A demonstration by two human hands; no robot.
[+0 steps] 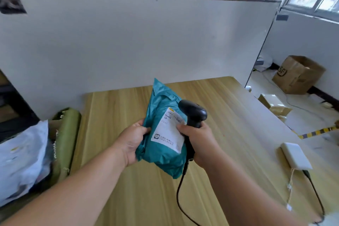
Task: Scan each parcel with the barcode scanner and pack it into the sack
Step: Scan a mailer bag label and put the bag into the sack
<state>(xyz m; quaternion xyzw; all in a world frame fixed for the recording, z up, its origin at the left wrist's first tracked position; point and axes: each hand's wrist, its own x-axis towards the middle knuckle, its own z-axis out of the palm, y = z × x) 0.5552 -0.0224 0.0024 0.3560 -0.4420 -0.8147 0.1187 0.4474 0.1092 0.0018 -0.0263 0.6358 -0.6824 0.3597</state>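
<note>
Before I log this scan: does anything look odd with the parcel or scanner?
The teal plastic mailer parcel looks intact. The black handheld barcode scanner in the right hand lies alongside the white shipping label, seemingly not aimed at it.

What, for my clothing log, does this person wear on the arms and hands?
Nothing shows on them. The left hand and right hand are bare, with no gloves, rings or wristbands in view. The left forearm and right forearm are uncovered down to the picture's lower edge, so no sleeve appears.
</note>
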